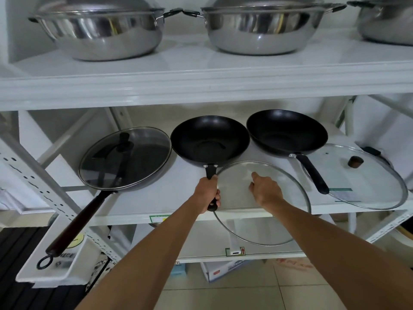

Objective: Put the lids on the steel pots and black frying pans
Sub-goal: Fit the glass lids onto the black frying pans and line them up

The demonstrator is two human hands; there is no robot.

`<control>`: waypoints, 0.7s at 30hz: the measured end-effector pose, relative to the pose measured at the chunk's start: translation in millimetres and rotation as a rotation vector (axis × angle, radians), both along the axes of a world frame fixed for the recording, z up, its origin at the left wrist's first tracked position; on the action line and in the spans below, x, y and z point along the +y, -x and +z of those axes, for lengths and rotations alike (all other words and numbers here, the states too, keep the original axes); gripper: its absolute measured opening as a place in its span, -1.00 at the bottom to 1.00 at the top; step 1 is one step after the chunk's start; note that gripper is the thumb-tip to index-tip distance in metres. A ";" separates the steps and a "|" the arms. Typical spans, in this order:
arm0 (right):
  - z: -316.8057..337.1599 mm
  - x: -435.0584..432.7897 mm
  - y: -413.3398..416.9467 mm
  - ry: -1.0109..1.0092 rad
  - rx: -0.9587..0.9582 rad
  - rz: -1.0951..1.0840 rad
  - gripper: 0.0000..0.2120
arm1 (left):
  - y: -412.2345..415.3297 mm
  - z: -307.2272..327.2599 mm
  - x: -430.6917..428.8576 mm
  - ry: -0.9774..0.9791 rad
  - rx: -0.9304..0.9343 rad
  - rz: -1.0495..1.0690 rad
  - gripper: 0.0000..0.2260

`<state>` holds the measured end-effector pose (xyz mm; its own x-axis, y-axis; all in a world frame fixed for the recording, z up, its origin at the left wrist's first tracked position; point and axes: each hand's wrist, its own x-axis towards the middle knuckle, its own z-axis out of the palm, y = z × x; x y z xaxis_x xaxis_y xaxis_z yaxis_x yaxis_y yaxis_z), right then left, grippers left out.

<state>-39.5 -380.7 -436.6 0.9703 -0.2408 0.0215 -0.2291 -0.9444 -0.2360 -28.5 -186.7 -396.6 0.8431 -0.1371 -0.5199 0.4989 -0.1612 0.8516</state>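
Left hand (206, 194) is gripping the middle pan's handle (211, 186), probably steadying it; right hand (264, 190) is grasping the glass lid (288, 211), likely for covering.

Soft even light, bowed wide-angle edges

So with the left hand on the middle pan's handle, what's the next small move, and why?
Probably lift the glass lid with the right hand, which covers its centre, and carry it over the middle frying pan. That pan sits open, steadied by the left hand.
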 end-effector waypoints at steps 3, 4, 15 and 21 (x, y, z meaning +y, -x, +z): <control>-0.9 -1.2 4.3 0.005 -0.013 0.001 -0.74 | 0.0 -0.6 0.5 0.018 0.002 -0.002 -0.74; -0.9 -1.5 5.7 0.006 -0.020 0.004 -0.74 | -0.7 -1.3 0.6 0.024 0.000 -0.002 -0.75; 1.2 -10.2 44.1 0.002 -0.022 0.018 -0.85 | -3.5 -2.6 1.4 -0.009 -0.033 -0.028 -0.74; 3.6 -11.7 63.4 -0.005 -0.021 0.011 -0.86 | -5.6 -5.0 0.9 0.008 -0.022 -0.015 -0.76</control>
<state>-102.9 -392.4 -432.9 0.9724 -0.2297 0.0407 -0.2132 -0.9458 -0.2449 -22.8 -185.8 -401.6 0.8522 -0.1544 -0.4999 0.4774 -0.1616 0.8637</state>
